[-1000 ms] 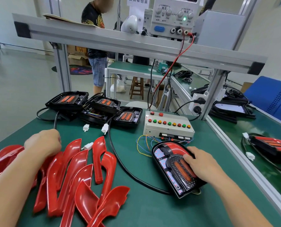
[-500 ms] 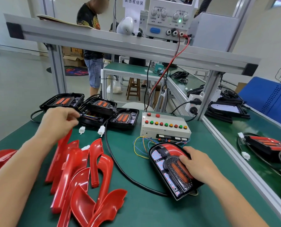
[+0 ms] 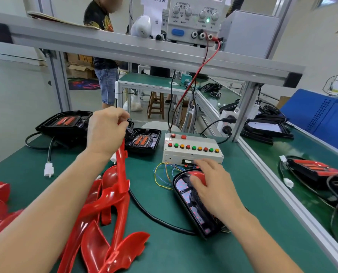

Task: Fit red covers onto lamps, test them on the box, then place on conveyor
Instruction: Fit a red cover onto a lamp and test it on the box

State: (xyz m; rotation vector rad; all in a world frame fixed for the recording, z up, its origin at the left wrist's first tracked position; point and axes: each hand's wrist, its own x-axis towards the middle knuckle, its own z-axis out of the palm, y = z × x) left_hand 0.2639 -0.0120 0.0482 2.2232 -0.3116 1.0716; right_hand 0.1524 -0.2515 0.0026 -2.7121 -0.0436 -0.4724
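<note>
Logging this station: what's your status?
Left hand pinching one red cover, lifted off the pile. Right hand resting on lamp by test box. Nothing between them.

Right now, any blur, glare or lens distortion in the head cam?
Head view: wide-angle bend, the aluminium beam bows and tilts. Slight motion blur on the left hand lifting a red cover. Bright glare spots on the glossy cover pile. Right hand on the lamp stays fairly sharp. Power supply lettering is soft.

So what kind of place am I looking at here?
Most likely a factory assembly and test station for vehicle lamps: a button test box, a bench power supply on the overhead rail, and a pile of red covers.
</note>
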